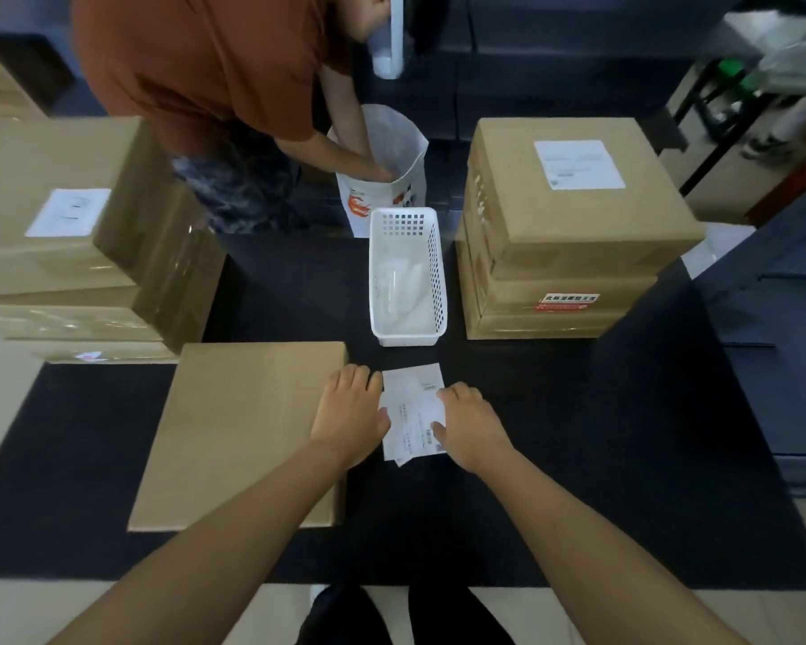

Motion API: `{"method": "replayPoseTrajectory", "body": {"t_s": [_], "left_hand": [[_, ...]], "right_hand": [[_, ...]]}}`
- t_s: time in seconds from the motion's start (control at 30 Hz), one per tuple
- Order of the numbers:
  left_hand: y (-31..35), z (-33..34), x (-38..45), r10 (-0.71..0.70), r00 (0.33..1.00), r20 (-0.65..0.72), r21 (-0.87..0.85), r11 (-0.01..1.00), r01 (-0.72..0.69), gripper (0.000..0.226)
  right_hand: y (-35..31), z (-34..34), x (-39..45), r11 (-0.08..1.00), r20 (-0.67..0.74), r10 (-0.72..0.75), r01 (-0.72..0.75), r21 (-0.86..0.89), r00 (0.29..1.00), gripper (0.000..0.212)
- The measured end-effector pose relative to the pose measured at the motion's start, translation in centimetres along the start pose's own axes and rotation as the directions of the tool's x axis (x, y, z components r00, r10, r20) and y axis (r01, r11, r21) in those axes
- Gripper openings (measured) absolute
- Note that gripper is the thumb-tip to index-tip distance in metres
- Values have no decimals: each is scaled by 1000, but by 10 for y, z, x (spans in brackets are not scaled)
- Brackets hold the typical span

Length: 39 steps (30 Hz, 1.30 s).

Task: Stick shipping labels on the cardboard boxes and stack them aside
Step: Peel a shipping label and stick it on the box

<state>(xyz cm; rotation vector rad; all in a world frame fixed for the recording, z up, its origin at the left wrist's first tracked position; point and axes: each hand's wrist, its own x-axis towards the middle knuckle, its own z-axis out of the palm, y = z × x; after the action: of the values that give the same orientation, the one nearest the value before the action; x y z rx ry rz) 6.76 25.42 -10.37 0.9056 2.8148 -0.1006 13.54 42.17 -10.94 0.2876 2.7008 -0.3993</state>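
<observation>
Two labelled stacks already sit aside, beyond your hands | your left hand [351, 414] and right hand [468, 425] pinch the shipping labels [413, 412] between them | bare cardboard box [238, 435] just left of your left hand awaits its label, then stacking.

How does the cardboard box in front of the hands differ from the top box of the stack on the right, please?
The near box shows a bare top, while the top right box carries a white label. The near box lies alone on the dark mat; the top right box rests on another box. The near box lies beside the left hand; the top right box stands beyond both hands, past the white basket. Both are plain brown cardboard.
</observation>
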Motion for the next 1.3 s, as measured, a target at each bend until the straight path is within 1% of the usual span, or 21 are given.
{"method": "replayPoseTrajectory", "body": {"t_s": [0.1,0.17,0.27,0.37,0.5,0.63,0.7,0.73,0.8,0.87,0.97,1.07,1.13,1.2,1.23,1.27,1.3], "left_hand": [[8,9,8,-8,999,36,-3,1000,8,47],[15,19,12,-4,998,66,-12,1000,5,43],[22,34,17,-9,994,106,-61,998,15,40],[25,45,17,-32,992,124,-136,990,49,42],[24,50,16,-26,992,126,-193,980,50,41],[24,44,20,-49,995,87,-257,964,70,40],[24,42,22,-46,997,61,-271,961,61,38],[24,41,23,-51,998,44,-275,960,61,40],[24,37,25,-70,997,26,-286,955,75,45],[23,30,28,-86,995,42,-312,945,95,49],[21,14,34,-134,990,39,-354,925,140,45],[14,-9,42,-198,980,-16,-334,925,182,34],[7,-26,45,-197,977,-75,-286,943,168,34],[-1,-41,44,-199,973,-113,-272,949,162,33],[-5,-49,42,-220,966,-138,-277,945,176,29],[-9,-57,39,-243,959,-147,-281,940,195,25],[-12,-63,35,-266,950,-163,-291,933,211,23]], "right_hand": [[1,20,9,998,44,-48,50,-45,998,64],[-1,30,15,995,39,-67,69,-72,997,76],[0,44,24,995,27,-41,43,-85,999,84],[5,52,32,999,43,-10,11,-36,999,82],[10,53,33,1000,15,-19,19,-2,1000,76],[9,52,30,999,-9,-10,10,35,1000,62],[9,52,29,995,-18,-6,7,95,1000,57],[10,51,27,988,-18,7,-5,154,1000,54],[11,45,24,950,-8,38,-34,310,999,53],[12,35,22,889,1,55,-49,455,999,57],[10,12,23,782,-21,61,-34,622,998,59],[7,-14,26,716,-99,13,60,695,995,60],[3,-30,29,703,-136,-18,109,703,991,65],[-2,-46,31,650,-163,-11,131,749,987,69],[-5,-53,33,610,-173,13,129,782,985,65],[-8,-61,35,570,-181,38,127,812,983,55],[-11,-67,37,544,-185,45,131,829,982,40]]}}
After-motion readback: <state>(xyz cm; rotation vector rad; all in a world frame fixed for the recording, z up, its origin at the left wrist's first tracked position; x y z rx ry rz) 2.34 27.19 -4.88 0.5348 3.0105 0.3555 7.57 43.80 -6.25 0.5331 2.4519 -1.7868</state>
